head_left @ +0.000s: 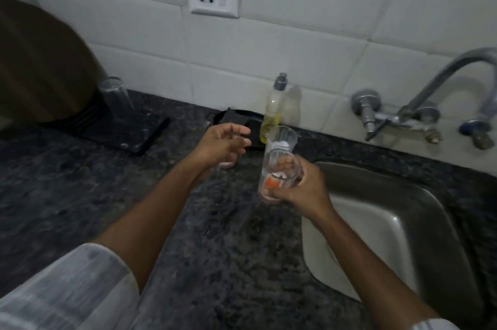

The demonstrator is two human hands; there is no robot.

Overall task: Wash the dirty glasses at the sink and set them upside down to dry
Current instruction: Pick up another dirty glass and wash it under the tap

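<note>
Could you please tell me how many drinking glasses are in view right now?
4: one upside down on the black mat, one upright behind, one in the right hand, one mostly hidden under the left hand.

A dark speckled stone worktop with a polished look is seen beside a dull brushed steel sink. Glossy white ceramic wall tiles are shown behind a grey metal tap and a clear plastic soap bottle. Two clear ribbed drinking glasses are smooth and shiny.
</note>
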